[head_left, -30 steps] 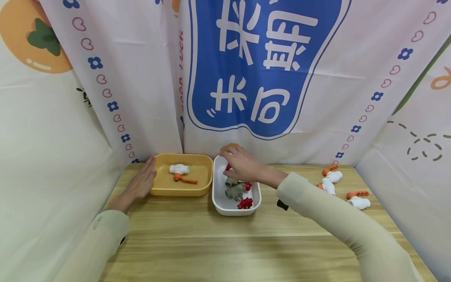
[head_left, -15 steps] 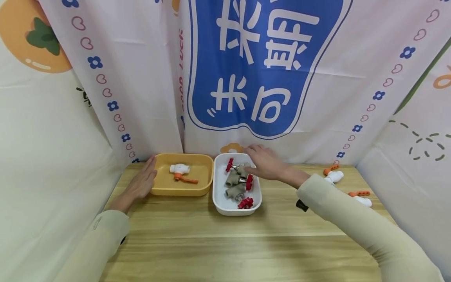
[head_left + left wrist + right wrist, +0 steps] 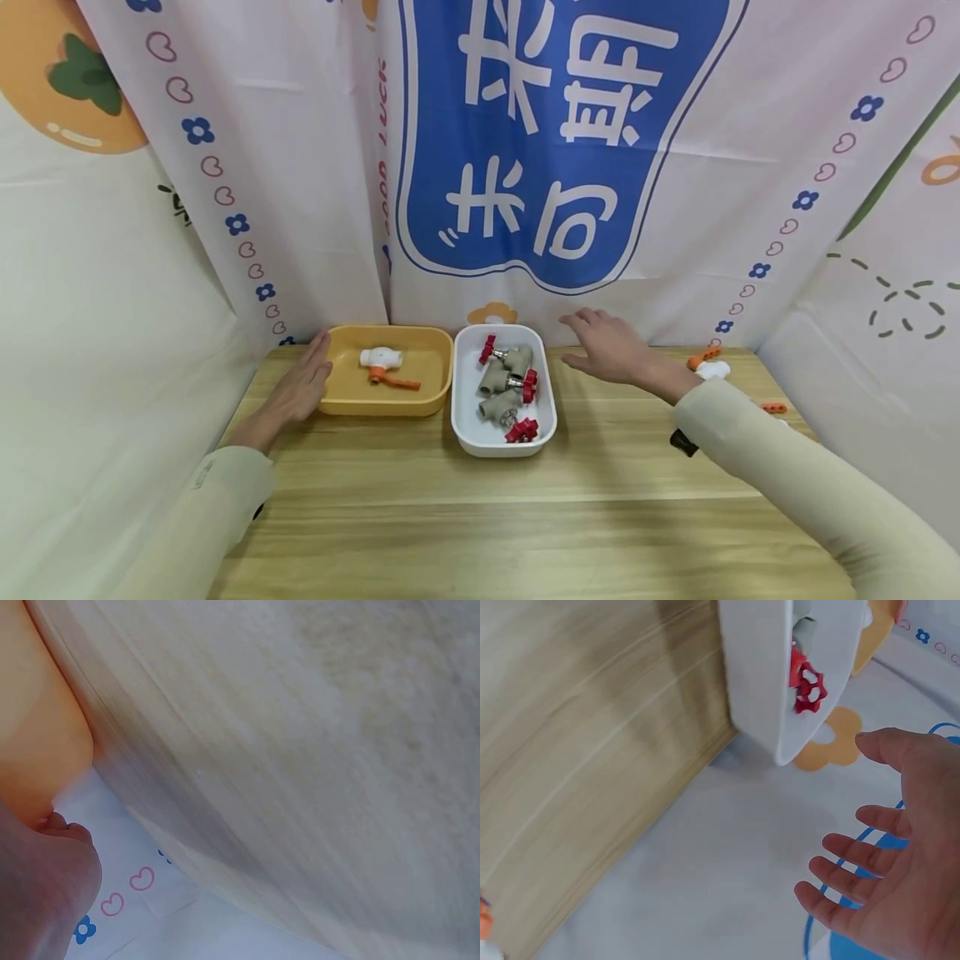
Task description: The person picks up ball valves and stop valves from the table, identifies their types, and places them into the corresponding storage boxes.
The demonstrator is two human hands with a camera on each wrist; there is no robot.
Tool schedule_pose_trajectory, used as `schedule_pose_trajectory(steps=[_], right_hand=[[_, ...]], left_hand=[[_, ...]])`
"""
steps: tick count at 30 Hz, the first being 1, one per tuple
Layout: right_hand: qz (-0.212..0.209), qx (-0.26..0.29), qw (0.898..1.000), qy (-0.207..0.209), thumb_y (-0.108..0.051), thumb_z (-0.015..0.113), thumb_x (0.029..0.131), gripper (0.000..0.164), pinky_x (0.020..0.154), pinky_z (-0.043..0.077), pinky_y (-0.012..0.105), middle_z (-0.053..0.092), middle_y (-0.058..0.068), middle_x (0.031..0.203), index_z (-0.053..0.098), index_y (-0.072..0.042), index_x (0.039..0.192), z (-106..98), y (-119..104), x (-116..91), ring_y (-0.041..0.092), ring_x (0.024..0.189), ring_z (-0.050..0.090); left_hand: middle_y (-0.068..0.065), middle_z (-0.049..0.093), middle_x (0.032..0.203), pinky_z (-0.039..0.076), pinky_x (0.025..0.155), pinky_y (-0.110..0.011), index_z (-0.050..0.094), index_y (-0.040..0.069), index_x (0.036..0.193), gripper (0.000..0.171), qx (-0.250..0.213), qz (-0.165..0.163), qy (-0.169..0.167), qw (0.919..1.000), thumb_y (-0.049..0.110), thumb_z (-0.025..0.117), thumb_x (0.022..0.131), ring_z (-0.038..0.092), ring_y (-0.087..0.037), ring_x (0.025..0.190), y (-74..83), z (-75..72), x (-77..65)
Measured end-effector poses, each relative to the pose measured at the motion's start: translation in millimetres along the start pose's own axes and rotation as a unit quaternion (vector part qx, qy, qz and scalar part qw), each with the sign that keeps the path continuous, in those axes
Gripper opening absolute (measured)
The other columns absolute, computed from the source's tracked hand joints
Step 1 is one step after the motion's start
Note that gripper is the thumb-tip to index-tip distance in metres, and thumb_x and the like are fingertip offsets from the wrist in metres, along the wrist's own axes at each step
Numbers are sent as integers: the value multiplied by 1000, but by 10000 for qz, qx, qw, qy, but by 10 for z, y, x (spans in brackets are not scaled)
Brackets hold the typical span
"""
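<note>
With its fingers straight, my left hand (image 3: 298,385) rests against the left end of the yellow tray (image 3: 387,409). One white ball valve (image 3: 381,359) with an orange lever lies in that tray. My right hand (image 3: 611,350) is in the air to the right of the white tray (image 3: 504,451), fingers spread and holding nothing, as the right wrist view also shows. Inside the white tray lie several grey valves (image 3: 497,407) with red handwheels (image 3: 522,431). The left wrist view shows part of my left hand (image 3: 49,877) beside the yellow tray (image 3: 37,712).
At the table's right end lie white ball valves (image 3: 714,369) with orange levers, partly hidden by my right sleeve (image 3: 787,475). The wooden table (image 3: 480,525) backs onto a printed cloth (image 3: 675,250), and cloth walls rise on both sides.
My right hand has moved from over the white tray to the right, uncovering the valves inside. My left hand stays at the yellow tray.
</note>
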State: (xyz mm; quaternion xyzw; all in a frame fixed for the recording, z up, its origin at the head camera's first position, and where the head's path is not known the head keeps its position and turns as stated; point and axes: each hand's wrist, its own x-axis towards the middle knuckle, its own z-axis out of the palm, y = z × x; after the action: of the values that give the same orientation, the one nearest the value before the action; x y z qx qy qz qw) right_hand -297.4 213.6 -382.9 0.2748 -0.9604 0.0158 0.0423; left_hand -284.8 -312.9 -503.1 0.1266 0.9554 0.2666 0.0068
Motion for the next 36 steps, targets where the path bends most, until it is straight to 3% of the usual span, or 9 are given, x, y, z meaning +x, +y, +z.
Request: schedule_pose_trajectory(steps=[9, 26, 36], right_hand=[[122, -20, 9999, -54, -35, 78, 96, 67, 98, 57, 62, 63, 28, 138, 57, 4, 146, 61, 262, -233, 47, 124, 62], [286, 89, 9987, -410, -32, 78, 96, 65, 100, 54, 66, 60, 28, 142, 57, 2, 147, 159, 841, -725, 49, 125, 60], [382, 270, 9974, -543, -25, 79, 94, 62, 100, 53, 66, 59, 30, 142, 58, 2, 146, 243, 1148, -901, 50, 124, 60]], left_hand=[[-24, -8, 176, 6, 130, -62, -4, -5, 166, 63, -5, -30, 27, 10000, 30, 14, 116, -1, -46, 162, -2, 1, -2], [-24, -6, 176, 6, 130, -62, -3, -4, 166, 64, -42, -28, 73, 10000, 33, 14, 116, 0, -45, 162, 3, 12, -3], [-24, -6, 176, 7, 130, -63, -2, -5, 166, 64, -59, 20, 99, 9999, 32, 14, 116, 0, -46, 162, -10, 2, -9]])
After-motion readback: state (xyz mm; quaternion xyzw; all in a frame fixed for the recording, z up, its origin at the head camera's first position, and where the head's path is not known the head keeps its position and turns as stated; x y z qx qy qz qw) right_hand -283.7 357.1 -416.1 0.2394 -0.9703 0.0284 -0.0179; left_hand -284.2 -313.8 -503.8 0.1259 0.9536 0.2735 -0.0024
